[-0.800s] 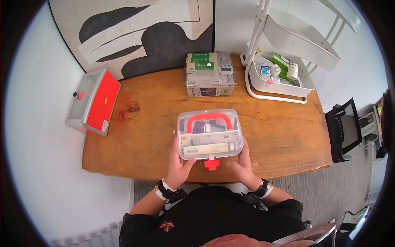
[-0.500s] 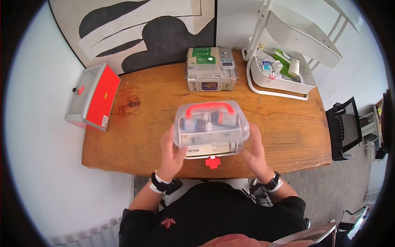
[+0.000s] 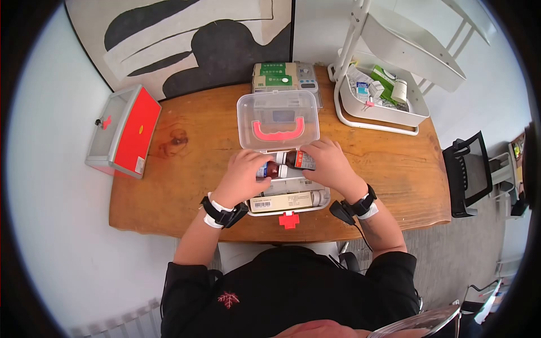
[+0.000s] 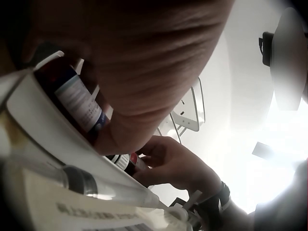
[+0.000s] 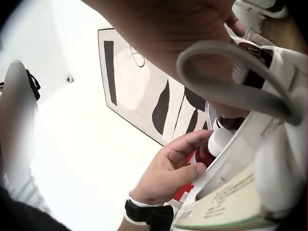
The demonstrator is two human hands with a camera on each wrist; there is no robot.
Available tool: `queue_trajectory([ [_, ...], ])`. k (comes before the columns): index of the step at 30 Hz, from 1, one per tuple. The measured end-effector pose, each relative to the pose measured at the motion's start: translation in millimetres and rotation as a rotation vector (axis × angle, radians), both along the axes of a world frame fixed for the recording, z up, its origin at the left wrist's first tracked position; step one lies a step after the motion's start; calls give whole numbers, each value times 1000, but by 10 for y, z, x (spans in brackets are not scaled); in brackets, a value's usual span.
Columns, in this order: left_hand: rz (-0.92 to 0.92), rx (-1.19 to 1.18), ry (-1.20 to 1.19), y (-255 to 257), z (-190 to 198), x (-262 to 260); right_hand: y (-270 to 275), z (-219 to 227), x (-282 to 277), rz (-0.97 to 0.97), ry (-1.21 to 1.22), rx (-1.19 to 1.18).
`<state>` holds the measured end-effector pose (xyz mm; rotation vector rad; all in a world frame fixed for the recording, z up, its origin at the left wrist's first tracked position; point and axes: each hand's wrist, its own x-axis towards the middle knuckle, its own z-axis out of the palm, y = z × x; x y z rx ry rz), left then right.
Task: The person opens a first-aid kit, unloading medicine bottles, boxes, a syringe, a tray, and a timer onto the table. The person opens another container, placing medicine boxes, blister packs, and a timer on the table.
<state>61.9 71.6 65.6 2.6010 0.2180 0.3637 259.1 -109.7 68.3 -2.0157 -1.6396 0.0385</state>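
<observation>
A clear plastic medicine box [image 3: 269, 213] stands on the table with its lid [image 3: 248, 115] swung back and its red handle [image 3: 278, 135] lying on the lid. My left hand [image 3: 239, 177] grips a dark brown bottle [image 3: 273, 170] with a white cap and a blue-edged label, lying in the rear compartment. To its right, my right hand [image 3: 333, 169] holds a second dark bottle [image 3: 305, 160] with an orange-red label, its fingers curled over the far side. In the front compartment lies a long cream carton [image 3: 282, 201]. A red cross-shaped clasp [image 3: 288, 220] hangs at the front.
A red and grey cabinet [image 3: 135, 132] stands at the table's left. Behind the raised lid is a clear container of cartons [image 3: 273, 76]. At the back right, a white trolley [image 3: 389, 117] holds medicine packs. A framed picture [image 3: 225, 45] leans against the wall.
The box lid, shut at first, has swung up and away to the back. Both hands have moved from the box's sides into its rear compartment and taken hold of the bottles.
</observation>
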Motion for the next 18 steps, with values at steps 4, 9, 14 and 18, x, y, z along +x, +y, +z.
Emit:
queue_trajectory([
  [4,-14,79,35,40,124,25,58,146,46,45,32,-22],
  [9,-105,45,81,117,88,-6,-248,-25,242,-52,312,216],
  [14,101,-619,-279,136,-67,-160,-591,-650,541,-258,1541,856],
  [18,343,-818,-578,409,-463,-373,-756,-894,627,-345,1428,755],
])
